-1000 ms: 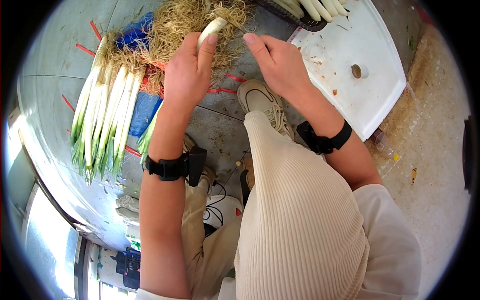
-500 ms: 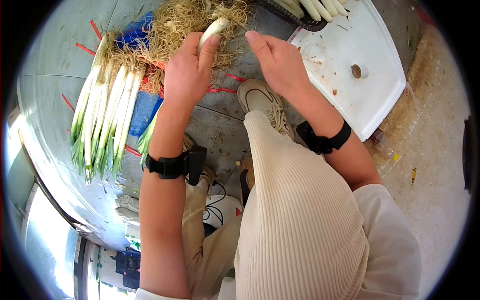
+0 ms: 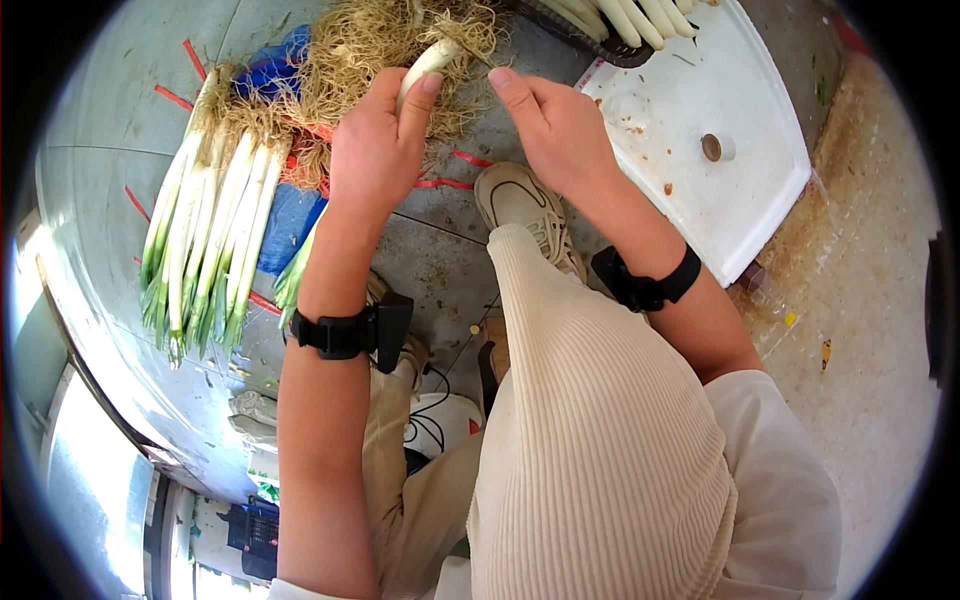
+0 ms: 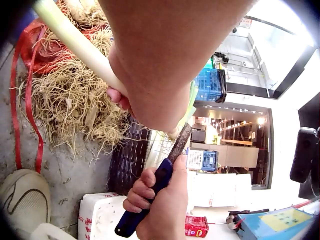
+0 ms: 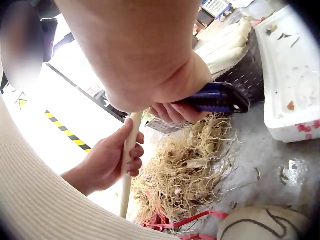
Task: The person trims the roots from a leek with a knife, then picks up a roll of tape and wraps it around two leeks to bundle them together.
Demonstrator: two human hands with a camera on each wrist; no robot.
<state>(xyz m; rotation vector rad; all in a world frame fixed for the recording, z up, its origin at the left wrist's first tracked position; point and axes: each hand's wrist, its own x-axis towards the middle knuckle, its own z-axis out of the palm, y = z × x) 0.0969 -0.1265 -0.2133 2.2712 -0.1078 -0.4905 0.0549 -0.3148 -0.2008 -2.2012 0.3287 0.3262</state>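
My left hand (image 3: 378, 150) grips a leek (image 3: 428, 62) around its pale shaft, its root end pointing up and away in the head view. In my right hand (image 3: 565, 130) is a utility knife (image 5: 217, 97) with a dark blue handle; the fingers wrap round the handle and the thumb lies along it in the left wrist view. Its narrow, stained blade (image 4: 181, 140) reaches to the root end of the leek, overlapping it in the head view. Right behind the leek lies a heap of tangled, trimmed roots (image 3: 350, 50).
Untrimmed leeks (image 3: 205, 210) lie in a row at the left, beside blue plastic (image 3: 290, 225) and red ties. A dark woven basket (image 3: 625, 52) of trimmed white leeks stands at the far right, by a white foam tray (image 3: 670, 140). My shoe (image 3: 515, 200) is just below the hands.
The leek's root end has tipped slightly to the right. My right hand and the knife have shifted only a little, staying close to that end. The left hand keeps its grip.
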